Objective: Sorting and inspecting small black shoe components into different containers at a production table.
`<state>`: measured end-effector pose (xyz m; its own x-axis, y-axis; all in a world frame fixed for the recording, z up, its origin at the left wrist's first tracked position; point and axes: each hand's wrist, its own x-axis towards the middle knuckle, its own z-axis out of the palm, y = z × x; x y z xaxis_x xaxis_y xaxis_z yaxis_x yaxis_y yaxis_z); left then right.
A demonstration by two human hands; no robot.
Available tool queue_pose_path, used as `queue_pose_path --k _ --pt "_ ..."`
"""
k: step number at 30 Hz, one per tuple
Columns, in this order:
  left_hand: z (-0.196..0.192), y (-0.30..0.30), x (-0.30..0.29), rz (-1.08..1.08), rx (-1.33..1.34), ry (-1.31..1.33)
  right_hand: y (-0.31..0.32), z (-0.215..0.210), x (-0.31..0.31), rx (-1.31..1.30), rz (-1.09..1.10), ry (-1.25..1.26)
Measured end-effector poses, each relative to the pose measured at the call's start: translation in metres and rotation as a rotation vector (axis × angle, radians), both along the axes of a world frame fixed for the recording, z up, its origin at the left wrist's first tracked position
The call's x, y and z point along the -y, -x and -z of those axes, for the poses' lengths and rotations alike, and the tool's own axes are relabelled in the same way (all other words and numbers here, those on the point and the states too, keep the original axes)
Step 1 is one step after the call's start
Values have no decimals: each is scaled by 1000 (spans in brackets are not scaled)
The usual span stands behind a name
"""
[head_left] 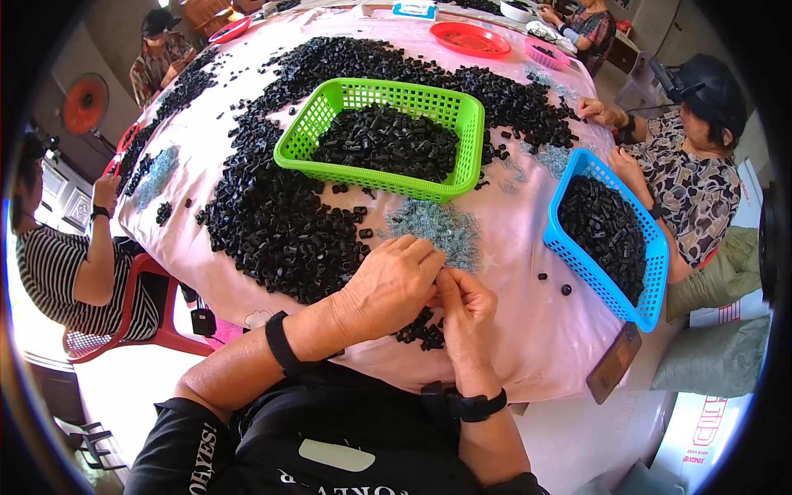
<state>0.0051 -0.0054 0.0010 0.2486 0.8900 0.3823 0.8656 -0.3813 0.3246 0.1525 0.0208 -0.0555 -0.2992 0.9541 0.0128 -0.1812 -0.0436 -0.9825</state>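
Note:
My left hand (392,282) and my right hand (468,313) meet in front of me, fingers pinched together. Whatever sits between the fingertips is mostly covered; I cannot make it out. Just beyond the fingers lies a heap of small, shiny, grey-clear pieces (437,231). Close to my left hand spreads a big pile of small black plastic parts (268,227). A few more black parts (422,332) lie below my hands, near the table's edge. Past the heap stands a green basket (379,177) holding black parts.
A blue basket (569,239) of black parts stands at the right, with two loose parts between it and me. A phone (615,363) lies at the table's right corner. Several people sit around the pink-covered table (516,313). A red tray (470,40) is at the back.

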Motion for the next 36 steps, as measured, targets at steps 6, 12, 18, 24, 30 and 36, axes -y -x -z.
queue_pose_path --k 6,12,18,24,30,36 --pt "-4 1 2 39 -6 -2 -1 -4 2 -1 9 18" --pt "-4 3 2 58 -28 42 -1 -5 3 -27 9 23" --pt "-1 3 1 64 -24 31 -3 -7 2 -57 -1 70" --pt "-2 4 0 101 -28 -6 -3 -5 2 -66 -10 70" --pt "-1 4 -3 101 -9 -23 -2 -1 2 -87 13 63" --pt "-3 2 1 35 21 -18 -6 -1 -1 -86 -60 54"
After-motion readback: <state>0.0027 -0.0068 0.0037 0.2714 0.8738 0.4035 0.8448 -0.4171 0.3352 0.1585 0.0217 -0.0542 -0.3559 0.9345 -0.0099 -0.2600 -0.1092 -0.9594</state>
